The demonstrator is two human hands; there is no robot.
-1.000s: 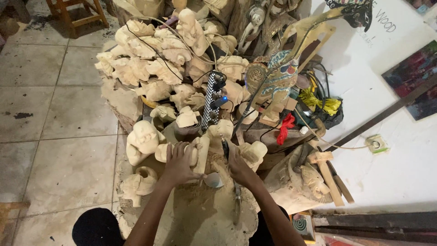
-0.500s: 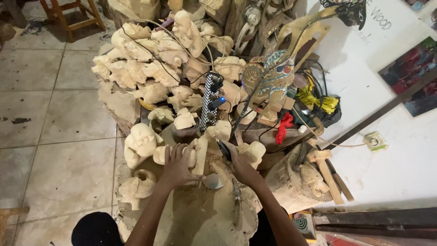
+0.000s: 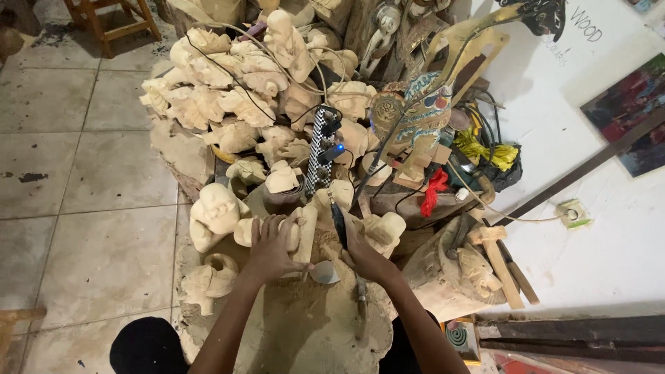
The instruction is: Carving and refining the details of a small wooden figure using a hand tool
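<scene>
Hands meet over a pale wood carving [image 3: 303,232] that stands on a sawdust-covered stump [image 3: 312,325], in front of a heap of unpainted carvings [image 3: 235,97]. The left hand [image 3: 269,251] lies flat on the carving's left side, fingers spread apart and pressing on the wood. The right hand [image 3: 364,255] has its fingers closed around a dark rotary tool [image 3: 339,223], held like a pen, its tip angled toward the upper right part of the carving; whether the tip touches the wood cannot be told. Just below the carving, between the two hands, a small grey metal blade [image 3: 323,271] rests on the stump. A chisel [image 3: 360,308] lies on the stump beside the right forearm. Left of the left hand sits a round carved head [image 3: 216,211], and below it another small carving [image 3: 208,280] near the stump's edge. Behind the work, a black-and-white checkered strip [image 3: 317,149] with plugs stands upright among the carvings, cables running from it. To the right are a painted figure [image 3: 415,121], a red cloth [image 3: 434,190], a yellow bundle [image 3: 485,149] and a wooden mallet [image 3: 495,260] leaning against a dark carving [image 3: 454,270]. The floor [image 3: 90,187] on the left is pale tile.
</scene>
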